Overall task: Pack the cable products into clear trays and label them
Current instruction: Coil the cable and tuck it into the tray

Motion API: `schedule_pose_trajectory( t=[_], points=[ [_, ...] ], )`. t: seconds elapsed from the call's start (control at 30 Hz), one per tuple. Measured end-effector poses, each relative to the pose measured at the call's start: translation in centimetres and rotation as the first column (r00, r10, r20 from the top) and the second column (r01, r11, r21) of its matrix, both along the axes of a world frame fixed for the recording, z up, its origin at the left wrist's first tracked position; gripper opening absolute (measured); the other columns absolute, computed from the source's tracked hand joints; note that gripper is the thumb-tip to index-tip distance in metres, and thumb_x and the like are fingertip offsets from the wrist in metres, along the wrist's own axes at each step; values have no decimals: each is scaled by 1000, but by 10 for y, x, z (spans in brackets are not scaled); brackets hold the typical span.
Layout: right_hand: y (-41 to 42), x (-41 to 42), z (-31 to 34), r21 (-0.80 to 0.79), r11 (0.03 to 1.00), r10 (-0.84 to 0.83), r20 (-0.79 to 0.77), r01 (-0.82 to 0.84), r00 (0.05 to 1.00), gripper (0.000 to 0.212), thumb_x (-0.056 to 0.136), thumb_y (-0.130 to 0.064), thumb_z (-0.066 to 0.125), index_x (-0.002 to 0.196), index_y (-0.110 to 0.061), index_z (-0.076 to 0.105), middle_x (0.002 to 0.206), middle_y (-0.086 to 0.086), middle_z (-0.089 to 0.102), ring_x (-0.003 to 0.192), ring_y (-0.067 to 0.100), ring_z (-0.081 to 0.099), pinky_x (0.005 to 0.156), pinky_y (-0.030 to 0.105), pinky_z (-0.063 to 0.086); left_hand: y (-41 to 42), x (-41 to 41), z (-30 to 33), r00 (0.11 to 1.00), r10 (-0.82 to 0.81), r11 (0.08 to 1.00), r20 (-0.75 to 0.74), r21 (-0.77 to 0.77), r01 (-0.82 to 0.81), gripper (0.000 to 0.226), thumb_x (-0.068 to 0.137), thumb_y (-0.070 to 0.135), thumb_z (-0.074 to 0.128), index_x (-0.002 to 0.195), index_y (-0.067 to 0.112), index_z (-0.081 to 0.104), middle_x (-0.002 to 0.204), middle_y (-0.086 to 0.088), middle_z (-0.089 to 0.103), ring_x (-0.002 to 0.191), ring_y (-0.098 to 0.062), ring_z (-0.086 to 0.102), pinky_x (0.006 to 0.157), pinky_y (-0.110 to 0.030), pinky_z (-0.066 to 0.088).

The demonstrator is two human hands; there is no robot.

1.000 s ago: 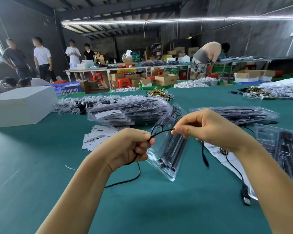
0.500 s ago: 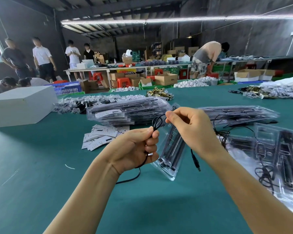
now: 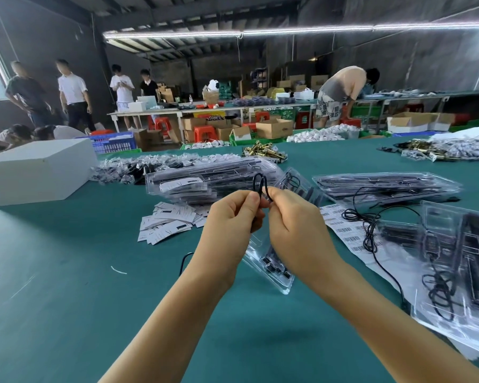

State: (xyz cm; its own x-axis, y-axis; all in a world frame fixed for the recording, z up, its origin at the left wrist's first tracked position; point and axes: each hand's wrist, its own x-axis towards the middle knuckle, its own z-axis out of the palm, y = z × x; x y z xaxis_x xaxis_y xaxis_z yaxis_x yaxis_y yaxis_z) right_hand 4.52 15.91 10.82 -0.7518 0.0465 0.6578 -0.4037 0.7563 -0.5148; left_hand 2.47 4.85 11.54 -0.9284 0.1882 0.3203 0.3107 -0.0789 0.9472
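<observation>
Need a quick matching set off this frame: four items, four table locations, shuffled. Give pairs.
Things:
1. black cable
2. white box
3. barcode label sheet
4. brass parts

Places:
A. far side of the table, centre
B. pinched between left hand and right hand
C. left end of the table
D. flat on the table, right of the hands

Pairs: 1-B, 2-C, 3-D, 4-A

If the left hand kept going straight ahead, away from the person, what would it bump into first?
Probably the stack of clear trays right behind it, since the left hand, pinching the black cable, points that way. The hand is raised, though, so it might pass over them.
</observation>
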Motion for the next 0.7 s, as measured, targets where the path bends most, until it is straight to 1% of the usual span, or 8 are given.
schedule_pose_trajectory(
  t=[0.07, 0.2, 0.33, 0.4, 0.47, 0.53, 0.6, 0.7],
  points=[
    [-5, 2, -1, -35, 999, 8, 16, -7, 1000, 33, 97, -12, 40, 124, -3, 57, 101, 7, 61, 92, 25, 57, 80, 44, 47, 0, 3, 1, 998, 50, 998, -45, -22, -51, 28, 99, 13, 47, 80, 12, 68, 64, 6, 63, 67, -9, 56, 67, -22, 51],
    [-9, 4, 0, -160, 987, 29, 13, -27, 999, 34, 96, -7, 40, 124, -4, 59, 101, 5, 63, 95, 20, 57, 84, 38, 47, 2, 7, 1, 980, 135, 980, -148, -123, -153, 26, 98, 16, 50, 81, 13, 70, 76, -7, 71, 74, -26, 65, 75, -42, 53],
    [-13, 6, -2, -189, 982, 18, -8, -19, 1000, 25, 95, -8, 39, 101, -8, 63, 82, 2, 61, 76, 19, 54, 70, 43, 46, 3, 11, 1, 971, 149, 969, -188, -170, -181, 27, 98, 18, 51, 80, 16, 71, 72, -7, 70, 72, -32, 63, 72, -46, 53],
    [-14, 6, -5, -133, 991, -29, -2, 29, 1000, 31, 98, -17, 38, 116, -20, 62, 76, -4, 61, 71, 17, 53, 66, 39, 45, 4, 12, 0, 973, 160, 972, -164, -145, -184, 26, 98, 17, 52, 81, 19, 72, 76, -8, 72, 78, -34, 65, 75, -51, 53],
    [-12, 6, -7, -43, 997, -60, 57, 63, 997, 37, 100, -29, 33, 133, -35, 50, 65, -8, 57, 65, 16, 54, 65, 36, 45, 3, 11, -2, 989, 133, 987, -67, -76, -138, 29, 98, 15, 52, 79, 17, 74, 74, -7, 71, 70, -24, 64, 70, -43, 54],
    [-10, 6, -8, 58, 996, -80, 150, 72, 986, 43, 101, -36, 25, 142, -45, 32, 58, -8, 55, 63, 18, 55, 65, 36, 46, 1, 8, -3, 990, 13, 997, 140, 73, -23, 29, 97, 14, 53, 77, 14, 75, 69, -6, 66, 62, -14, 58, 58, -26, 52],
    [-8, 4, -11, 115, 992, -72, 229, 47, 971, 47, 101, -40, 20, 146, -48, 15, 58, -6, 56, 63, 17, 57, 64, 37, 46, -1, 5, -3, 944, -97, 977, 315, 209, 31, 23, 96, 14, 55, 84, 10, 74, 69, -5, 64, 56, -14, 57, 52, -20, 50],
    [-12, 3, -13, 53, 996, 48, 362, -72, 931, 54, 101, -39, 23, 148, -45, -5, 61, -5, 57, 59, 16, 56, 58, 36, 44, -4, 0, -5, 917, -115, 967, 382, 253, 16, 19, 95, 13, 55, 87, 7, 72, 60, 0, 66, 47, -8, 59, 45, -17, 47]
  ],
)
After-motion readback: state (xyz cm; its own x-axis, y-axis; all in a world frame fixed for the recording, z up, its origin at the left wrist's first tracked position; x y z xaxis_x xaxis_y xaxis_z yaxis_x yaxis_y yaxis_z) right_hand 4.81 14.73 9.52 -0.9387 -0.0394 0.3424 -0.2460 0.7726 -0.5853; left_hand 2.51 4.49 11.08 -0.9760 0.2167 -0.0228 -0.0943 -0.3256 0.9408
